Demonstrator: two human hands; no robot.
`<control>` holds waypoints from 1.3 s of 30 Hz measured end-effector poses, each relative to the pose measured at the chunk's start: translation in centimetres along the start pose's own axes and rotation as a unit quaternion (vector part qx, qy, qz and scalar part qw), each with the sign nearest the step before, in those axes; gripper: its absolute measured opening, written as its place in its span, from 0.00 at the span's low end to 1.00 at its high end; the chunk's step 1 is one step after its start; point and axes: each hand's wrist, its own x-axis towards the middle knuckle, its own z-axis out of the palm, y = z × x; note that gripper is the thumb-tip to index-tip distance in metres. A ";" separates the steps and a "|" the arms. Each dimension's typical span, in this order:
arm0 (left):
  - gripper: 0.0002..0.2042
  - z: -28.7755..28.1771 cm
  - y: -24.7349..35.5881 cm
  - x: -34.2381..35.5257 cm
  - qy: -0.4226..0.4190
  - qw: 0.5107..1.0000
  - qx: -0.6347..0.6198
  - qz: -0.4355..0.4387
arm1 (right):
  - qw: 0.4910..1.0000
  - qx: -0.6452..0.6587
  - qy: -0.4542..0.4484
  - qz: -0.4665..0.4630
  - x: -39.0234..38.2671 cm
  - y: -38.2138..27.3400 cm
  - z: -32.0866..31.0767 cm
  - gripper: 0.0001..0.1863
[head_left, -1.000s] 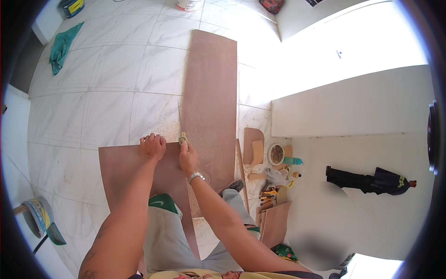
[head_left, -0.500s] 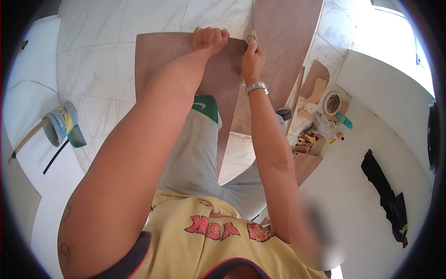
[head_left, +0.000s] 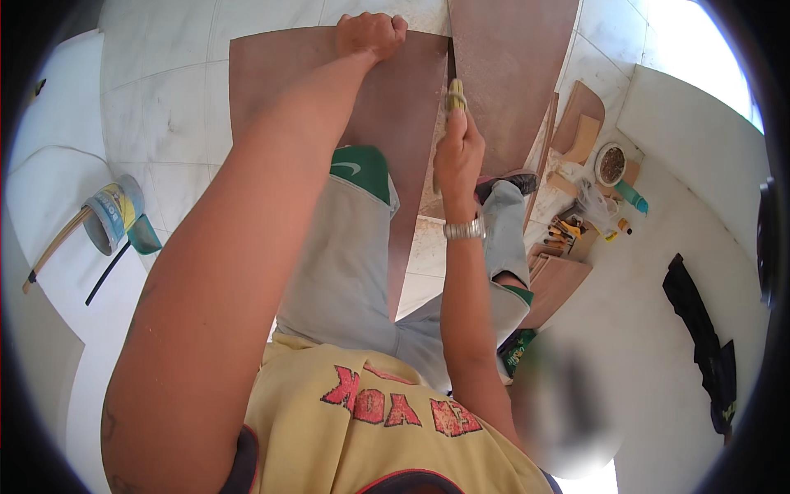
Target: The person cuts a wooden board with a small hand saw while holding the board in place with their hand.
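Note:
Under my left arm lies a brown wooden board (head_left: pixel 288 90), one leg pressed against it. My left hand (head_left: pixel 370 34) is closed over the board's far edge. A handsaw (head_left: pixel 457 95), with a pale yellowish, wrapped-looking handle and a narrow dark blade, is in my right hand (head_left: pixel 459 156). My right fingers are wrapped round the handle, thumb along its top. The blade points away from me along the board's right edge, beside a second, longer brown board (head_left: pixel 510 82). How deep the blade sits in the wood cannot be made out.
Sawdust lies on the longer board and the tiled floor (head_left: pixel 169 115). To the right are wood offcuts (head_left: pixel 583 123), a round bowl (head_left: pixel 611 163), a teal bottle (head_left: pixel 632 198) and several small tools (head_left: pixel 564 234). A bucket (head_left: pixel 111 218) is at left, a black garment (head_left: pixel 699 329) far right.
My right hand has drawn the saw back toward me, baring more of the dark blade. My left hand stays on the board's far edge. The view has shifted slightly.

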 end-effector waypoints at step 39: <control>0.29 -0.8 -1.1 -0.7 -0.060 0.998 0.003 -0.003 | 0.990 0.109 0.017 0.086 -9.3 -1.0 -0.9 0.23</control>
